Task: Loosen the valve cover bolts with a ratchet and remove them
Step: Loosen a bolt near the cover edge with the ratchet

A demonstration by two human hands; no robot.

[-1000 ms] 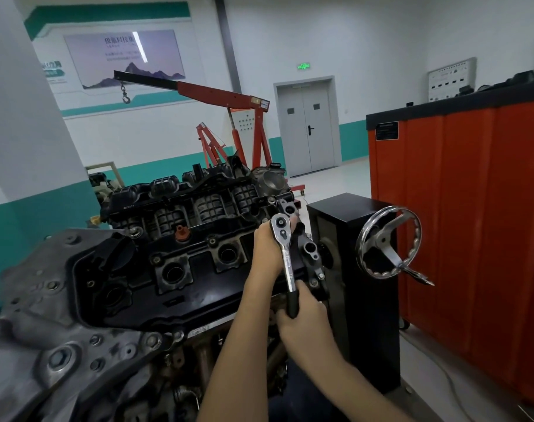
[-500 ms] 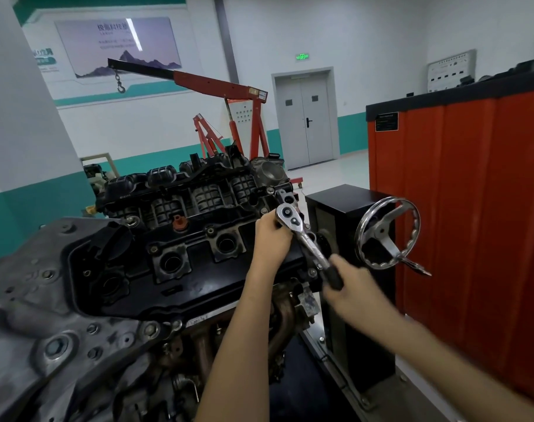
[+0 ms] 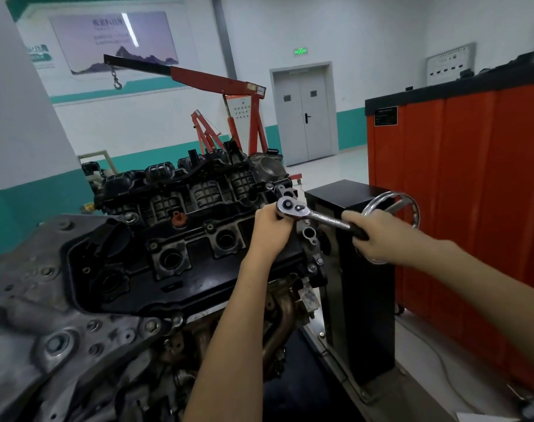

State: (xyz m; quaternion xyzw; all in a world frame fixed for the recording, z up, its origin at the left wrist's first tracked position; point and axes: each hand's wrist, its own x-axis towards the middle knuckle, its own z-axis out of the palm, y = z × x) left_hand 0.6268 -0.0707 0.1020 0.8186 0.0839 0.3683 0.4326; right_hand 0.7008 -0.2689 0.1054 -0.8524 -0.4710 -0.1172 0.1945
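left hand [image 3: 271,229] curls fingers round the head of the chrome ratchet [image 3: 320,217] at the right end of the black valve cover [image 3: 198,239], bolt hidden beneath; right hand [image 3: 378,236] grips the handle. if the tool slips off, knuckles could ram the silver handwheel [image 3: 410,202]

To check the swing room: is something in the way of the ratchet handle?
Possibly the handwheel: it shows right behind the right hand holding the ratchet handle; depth unclear. Left hand holds the head.
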